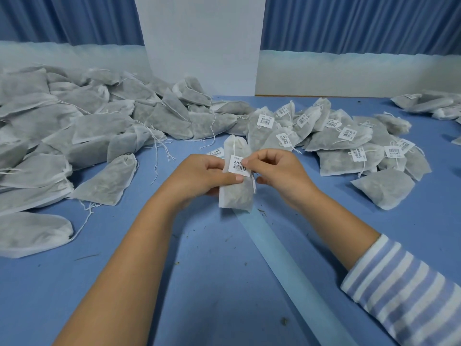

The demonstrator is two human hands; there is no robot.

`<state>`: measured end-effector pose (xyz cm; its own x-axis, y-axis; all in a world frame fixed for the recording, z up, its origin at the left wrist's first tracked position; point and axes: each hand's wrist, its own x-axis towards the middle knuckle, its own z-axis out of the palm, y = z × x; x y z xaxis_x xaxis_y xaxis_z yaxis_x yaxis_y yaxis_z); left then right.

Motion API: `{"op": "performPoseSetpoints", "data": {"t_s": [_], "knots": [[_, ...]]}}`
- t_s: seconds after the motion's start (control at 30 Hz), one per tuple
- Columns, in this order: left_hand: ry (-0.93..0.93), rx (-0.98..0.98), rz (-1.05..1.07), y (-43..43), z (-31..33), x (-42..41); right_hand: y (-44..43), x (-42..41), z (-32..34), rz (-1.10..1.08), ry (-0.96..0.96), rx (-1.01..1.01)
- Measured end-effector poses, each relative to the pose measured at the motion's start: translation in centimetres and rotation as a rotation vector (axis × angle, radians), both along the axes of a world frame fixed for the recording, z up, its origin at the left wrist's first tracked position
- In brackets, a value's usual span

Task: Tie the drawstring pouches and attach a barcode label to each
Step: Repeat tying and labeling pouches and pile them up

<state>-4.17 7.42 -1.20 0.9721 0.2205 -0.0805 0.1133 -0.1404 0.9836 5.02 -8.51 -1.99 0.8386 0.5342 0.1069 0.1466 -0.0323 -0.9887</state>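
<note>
The person holds one pouch [235, 196] upright over the middle of the desk [224, 283], its gathered neck pointing toward the far edge. The left hand [212, 178] grips the pouch from its left side, fingers curled behind it and the thumb laid across the front just under a white barcode label [240, 166]. The right hand [277, 171] pinches the right edge of that label between thumb and forefinger, the other fingers curled loosely above. The label lies against the upper front of the pouch; whether it is already fastened to the string I cannot tell.

Along the left edge of the desk, reaching to the far edge, sprawls a big heap of plain pouches [87, 126] with loose white strings trailing out. Toward the far right is a smaller heap of tagged pouches [349, 143], each showing a barcode tag. A few more pouches [424, 103] lie at the far right corner. A loose tag [215, 153] lies flat on the desk just beyond the left hand.

A pale blue strip [287, 260] runs diagonally across the desk from under the held pouch toward the near edge. The right arm wears a striped sleeve [404, 295]; the left arm is bare. Specks of dried plant matter dot the blue surface
</note>
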Motion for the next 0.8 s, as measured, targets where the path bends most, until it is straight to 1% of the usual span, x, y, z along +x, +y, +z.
{"op": "performPoseSetpoints", "data": {"t_s": [0.07,0.17,0.37,0.43,0.5,0.57,0.63,0.73,0.8], "knots": [[0.0,0.005,-0.034,-0.1,0.0,0.0,0.0,-0.1,0.0,-0.004,-0.022,0.015],[-0.011,-0.029,-0.061,-0.3,0.0,0.0,0.1,-0.2,-0.2,-0.015,-0.101,-0.019],[-0.001,-0.054,0.033,-0.5,0.1,0.2,0.2,-0.3,-0.3,-0.029,-0.165,-0.022],[-0.011,-0.067,0.033,-0.4,0.0,0.3,0.2,0.0,-0.4,-0.057,-0.097,-0.02],[-0.02,-0.102,0.039,-0.4,-0.1,0.3,0.1,0.3,-0.2,-0.024,0.088,0.005],[-0.03,-0.147,0.046,-0.4,0.0,0.3,-0.2,0.6,0.0,0.065,0.246,0.035],[-0.043,-0.163,0.045,-0.4,0.1,0.3,-0.3,0.7,0.1,0.119,0.293,0.045],[-0.063,-0.118,0.065,-0.3,0.1,0.2,-0.3,0.7,0.5,0.197,0.351,0.078],[-0.075,-0.088,0.062,-0.4,0.1,0.3,-0.3,0.6,0.5,0.226,0.343,0.064]]}}
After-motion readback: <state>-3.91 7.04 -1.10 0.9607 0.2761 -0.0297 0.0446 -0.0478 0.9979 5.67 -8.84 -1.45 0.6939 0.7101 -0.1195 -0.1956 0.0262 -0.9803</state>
